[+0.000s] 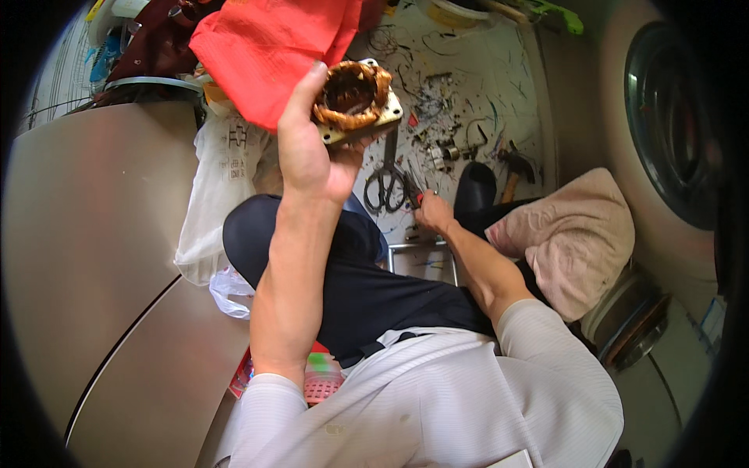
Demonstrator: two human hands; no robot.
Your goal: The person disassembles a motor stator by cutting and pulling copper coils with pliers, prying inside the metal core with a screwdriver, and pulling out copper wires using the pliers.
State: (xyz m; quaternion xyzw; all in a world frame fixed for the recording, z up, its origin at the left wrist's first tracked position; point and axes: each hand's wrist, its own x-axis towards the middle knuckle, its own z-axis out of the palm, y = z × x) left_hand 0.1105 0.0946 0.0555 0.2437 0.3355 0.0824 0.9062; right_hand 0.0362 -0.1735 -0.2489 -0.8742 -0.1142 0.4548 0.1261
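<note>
My left hand [308, 148] is raised and closed around a motor stator [360, 129], a square metal block with rounded corners. A thick ring of copper winding [351, 97] stands out around its dark round bore. Lower down and to the right, my right hand [434, 212] is closed on a red-handled tool [419, 200] that looks like pliers; its dark head is partly lost against the floor. Just left of that tool lie black-handled scissors [385, 189], blades pointing away from me. The stator's underside and most of the left fingers are hidden.
Wire scraps and metal bits litter the pale floor [468, 82]. A hammer [515, 173] lies beside my right foot. A red bag [273, 54] hangs behind the stator. A pinkish towel [573, 238] covers my right knee. A front-loading washer [672, 125] stands at right, a metallic cabinet [101, 234] at left.
</note>
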